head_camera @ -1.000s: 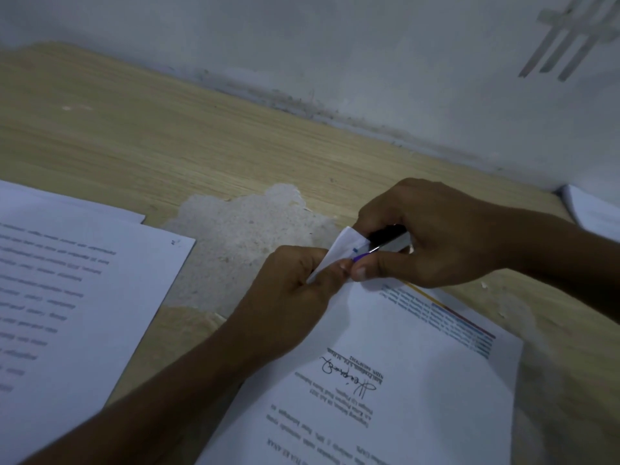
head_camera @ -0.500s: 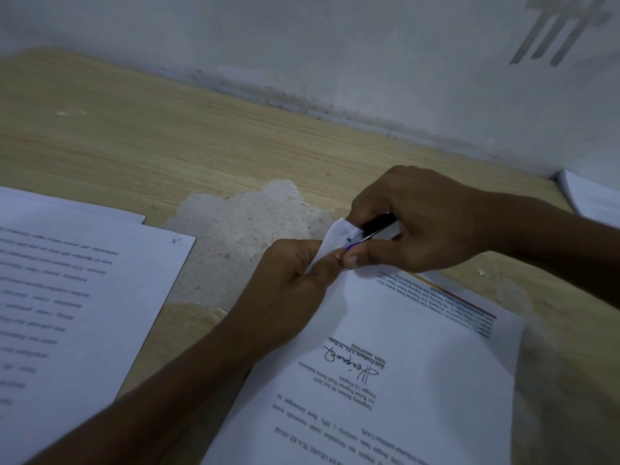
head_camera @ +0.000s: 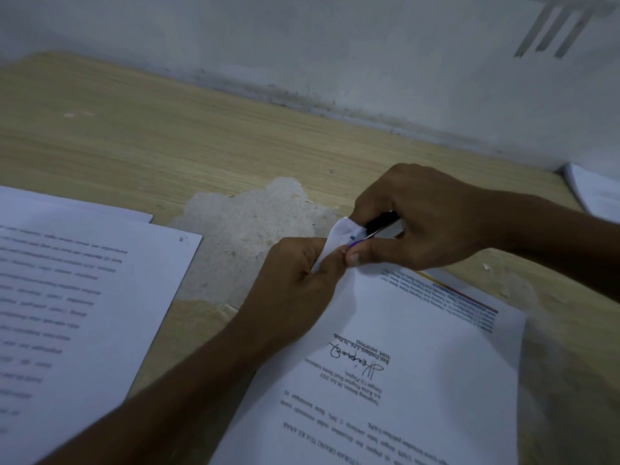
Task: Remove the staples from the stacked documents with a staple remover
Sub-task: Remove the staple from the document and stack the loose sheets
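The left hand (head_camera: 295, 283) pinched the document (head_camera: 419, 330) by its lifted corner while the right hand (head_camera: 426, 219) gripped the staple remover (head_camera: 379, 223) there. The staple was hidden and probably not yet out.

Matt wood-grain worktop (head_camera: 141, 142), its laminate worn to a rough pale patch (head_camera: 248, 229) at centre; smooth matt paper documents (head_camera: 419, 347); rough plastered wall (head_camera: 335, 45).

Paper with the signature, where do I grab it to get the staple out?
Pinch the paper by its far left corner, coming from the left as the left hand does: that corner curls up, leaving the right side free for the remover.
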A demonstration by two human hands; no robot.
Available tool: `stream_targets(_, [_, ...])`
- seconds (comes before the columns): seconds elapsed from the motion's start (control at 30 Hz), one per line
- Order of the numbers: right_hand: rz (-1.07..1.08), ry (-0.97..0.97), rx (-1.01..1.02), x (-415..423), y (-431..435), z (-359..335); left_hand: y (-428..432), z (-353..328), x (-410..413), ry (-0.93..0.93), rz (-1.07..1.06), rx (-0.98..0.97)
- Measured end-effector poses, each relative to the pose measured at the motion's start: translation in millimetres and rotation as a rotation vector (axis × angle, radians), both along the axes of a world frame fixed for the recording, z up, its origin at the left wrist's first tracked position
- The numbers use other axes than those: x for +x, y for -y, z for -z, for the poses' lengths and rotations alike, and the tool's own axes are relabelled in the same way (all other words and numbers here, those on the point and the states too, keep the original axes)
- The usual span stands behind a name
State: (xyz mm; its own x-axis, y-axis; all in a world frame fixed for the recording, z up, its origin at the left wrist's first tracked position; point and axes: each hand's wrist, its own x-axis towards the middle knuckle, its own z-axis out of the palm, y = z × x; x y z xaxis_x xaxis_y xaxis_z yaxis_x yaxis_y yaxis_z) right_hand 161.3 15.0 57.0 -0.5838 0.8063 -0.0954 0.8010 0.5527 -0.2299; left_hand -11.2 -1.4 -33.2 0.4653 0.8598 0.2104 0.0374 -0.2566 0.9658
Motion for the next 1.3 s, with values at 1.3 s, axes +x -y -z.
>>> stream_targets(1.3, [0.056,-0.089,-0.147,0.5,6.3,-4.3,1.9,-3.8,-1.1,-0.051,-0.059,-0.026])
